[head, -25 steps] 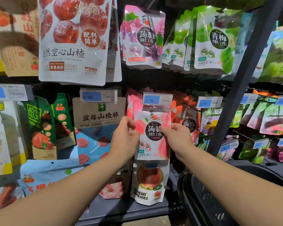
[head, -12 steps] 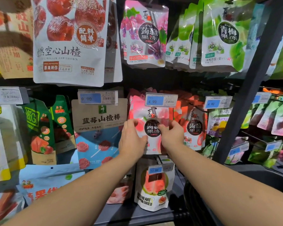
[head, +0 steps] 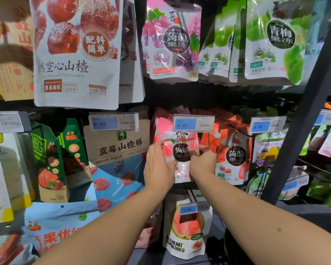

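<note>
Pinching 2 side edges of the pink pouch, left hand and right hand, red pouch alongside.

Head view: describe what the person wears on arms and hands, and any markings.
Nothing worn: the left hand and right hand show no gloves, rings or watch. The left forearm and right forearm are bare, sleeveless; the right bears a small dark spot.

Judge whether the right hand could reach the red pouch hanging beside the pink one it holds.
Probably yes: the red pouch hangs just beside the right hand, nothing between; it must first release the pink pouch.
</note>
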